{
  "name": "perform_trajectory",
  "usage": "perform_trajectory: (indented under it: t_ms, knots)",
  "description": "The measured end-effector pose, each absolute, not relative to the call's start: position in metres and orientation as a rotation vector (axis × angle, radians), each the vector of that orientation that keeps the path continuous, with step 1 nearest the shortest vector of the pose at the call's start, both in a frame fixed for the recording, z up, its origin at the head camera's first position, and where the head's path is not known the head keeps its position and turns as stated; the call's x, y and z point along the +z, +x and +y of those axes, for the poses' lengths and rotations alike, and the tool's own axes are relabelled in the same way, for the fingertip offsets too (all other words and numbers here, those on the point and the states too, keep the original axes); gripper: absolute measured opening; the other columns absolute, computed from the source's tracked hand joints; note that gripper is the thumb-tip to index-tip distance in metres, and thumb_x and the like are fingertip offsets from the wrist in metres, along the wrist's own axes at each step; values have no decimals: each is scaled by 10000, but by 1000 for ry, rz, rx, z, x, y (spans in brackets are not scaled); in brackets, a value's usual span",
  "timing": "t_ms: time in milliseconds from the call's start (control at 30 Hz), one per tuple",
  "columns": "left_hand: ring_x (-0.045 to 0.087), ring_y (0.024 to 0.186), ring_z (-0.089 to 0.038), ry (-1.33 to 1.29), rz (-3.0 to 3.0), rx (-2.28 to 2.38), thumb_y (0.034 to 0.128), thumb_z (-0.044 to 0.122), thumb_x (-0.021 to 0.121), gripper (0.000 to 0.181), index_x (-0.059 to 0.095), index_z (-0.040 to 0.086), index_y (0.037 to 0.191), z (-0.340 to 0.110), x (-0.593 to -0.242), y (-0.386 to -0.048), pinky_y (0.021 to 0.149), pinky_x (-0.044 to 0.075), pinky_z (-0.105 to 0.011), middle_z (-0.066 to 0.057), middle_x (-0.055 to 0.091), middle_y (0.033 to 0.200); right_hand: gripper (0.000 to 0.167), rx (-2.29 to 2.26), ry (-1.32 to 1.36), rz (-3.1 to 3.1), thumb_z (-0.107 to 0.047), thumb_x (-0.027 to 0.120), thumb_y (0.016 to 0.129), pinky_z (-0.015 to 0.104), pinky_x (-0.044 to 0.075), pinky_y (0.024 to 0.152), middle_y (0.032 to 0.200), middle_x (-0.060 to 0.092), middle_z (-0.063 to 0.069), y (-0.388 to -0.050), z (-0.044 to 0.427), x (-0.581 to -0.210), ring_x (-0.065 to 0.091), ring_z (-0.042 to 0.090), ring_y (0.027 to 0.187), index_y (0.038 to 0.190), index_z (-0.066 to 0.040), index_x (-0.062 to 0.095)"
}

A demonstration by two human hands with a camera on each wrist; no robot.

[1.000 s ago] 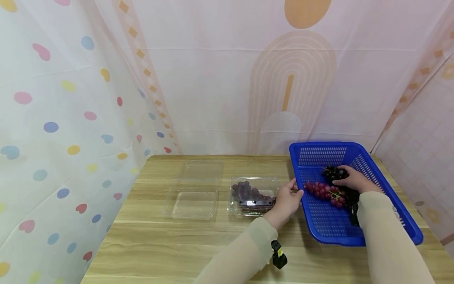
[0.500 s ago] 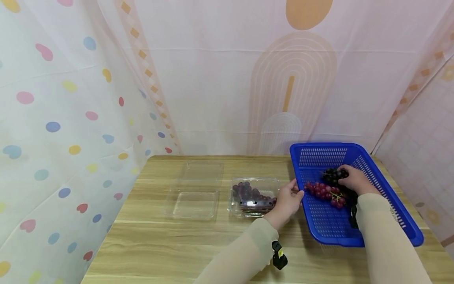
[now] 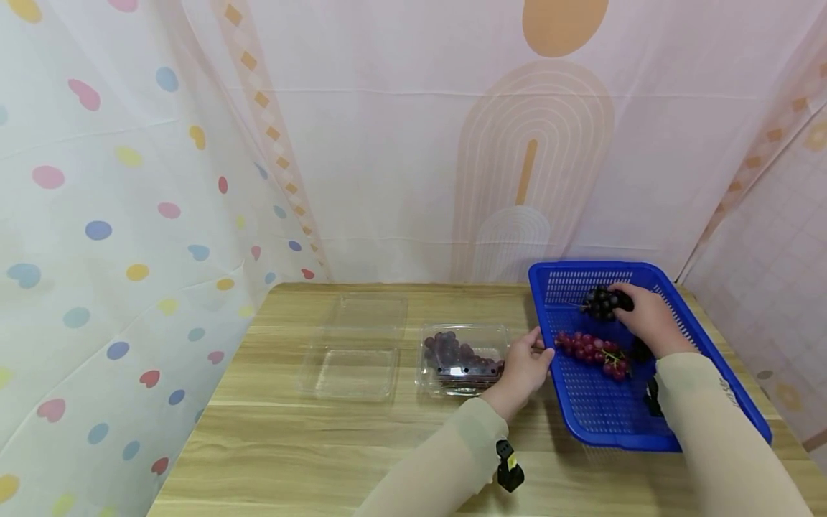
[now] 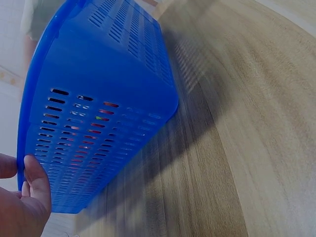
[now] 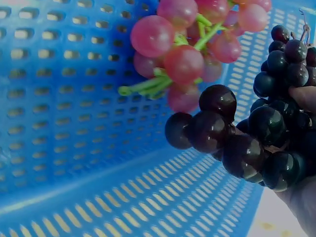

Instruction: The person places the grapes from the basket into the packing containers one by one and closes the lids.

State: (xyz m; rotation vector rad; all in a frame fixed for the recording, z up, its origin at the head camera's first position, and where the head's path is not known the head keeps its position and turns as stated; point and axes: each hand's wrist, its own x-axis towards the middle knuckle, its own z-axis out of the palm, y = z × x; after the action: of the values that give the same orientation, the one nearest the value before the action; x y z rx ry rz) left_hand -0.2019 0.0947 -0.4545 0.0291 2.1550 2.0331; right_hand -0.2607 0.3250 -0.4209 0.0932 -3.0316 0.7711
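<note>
A blue plastic basket [image 3: 620, 438] stands at the right of the table in the head view. My left hand [image 3: 523, 370] pinches its left rim between thumb and fingers, as the left wrist view confirms. Inside the basket, my right hand [image 3: 649, 319] grips a bunch of black grapes [image 3: 599, 304], raised off the basket floor near the back. Those dark grapes [image 5: 247, 148] hang past the fingers in the right wrist view. A bunch of red grapes [image 3: 591, 350] with green stems lies in the basket's middle. More dark grapes [image 3: 639, 350] are partly hidden beneath my right wrist.
Left of the basket, a see-through plastic box [image 3: 497, 334] with dark red grapes inside sits close to my left forearm. Farther left lies another see-through box [image 3: 355, 373] with its lid folded back. A patterned curtain [image 3: 388, 179] hangs behind the wooden table [image 3: 291, 445].
My right hand has lifted the black grapes up and slightly toward the back of the basket. The left hand keeps its hold on the rim.
</note>
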Motion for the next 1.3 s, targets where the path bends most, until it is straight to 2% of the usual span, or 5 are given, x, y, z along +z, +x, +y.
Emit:
perform_trajectory:
  t_ms: [100, 233, 933, 1133, 1300]
  knots:
    - [540, 672, -92, 28, 2143, 2038, 914, -9, 572, 487, 467, 46, 1386, 95, -454, -202, 671, 565, -416, -25, 536, 924, 462, 730, 119, -3021, -54, 544, 913, 473, 445, 693, 1381, 391, 333, -260, 323, -416, 556, 389, 861, 1362, -10, 443]
    - [542, 680, -98, 24, 2132, 2038, 916, -7, 570, 491, 460, 48, 1391, 96, -455, -202, 692, 562, -440, -26, 538, 932, 455, 665, 174, -2985, -31, 568, 898, 649, 355, 941, 1392, 396, 313, -257, 320, -411, 373, 507, 1226, 1342, -15, 471]
    - [532, 694, -75, 13, 2118, 2066, 915, -9, 569, 485, 460, 31, 1386, 95, -454, -204, 645, 561, -361, 2, 520, 916, 446, 473, 471, -2668, 28, 669, 817, 622, 403, 899, 1314, 517, 228, -232, 285, -393, 444, 452, 1151, 1243, -66, 580]
    - [527, 654, -75, 46, 2130, 2036, 921, 12, 568, 478, 447, -6, 1383, 91, -455, -202, 670, 570, -382, 5, 526, 923, 457, 492, 478, -2642, 28, 685, 805, 631, 364, 960, 1311, 529, 195, -231, 278, -392, 437, 436, 1180, 1238, -79, 586]
    - [508, 607, -46, 148, 2323, 1788, 926, 66, 575, 510, 421, 25, 1410, 83, -446, -198, 575, 514, -247, 4, 579, 957, 451, 500, 509, -2598, 40, 690, 794, 597, 396, 927, 1299, 542, 190, -231, 274, -391, 460, 414, 1154, 1220, -81, 600]
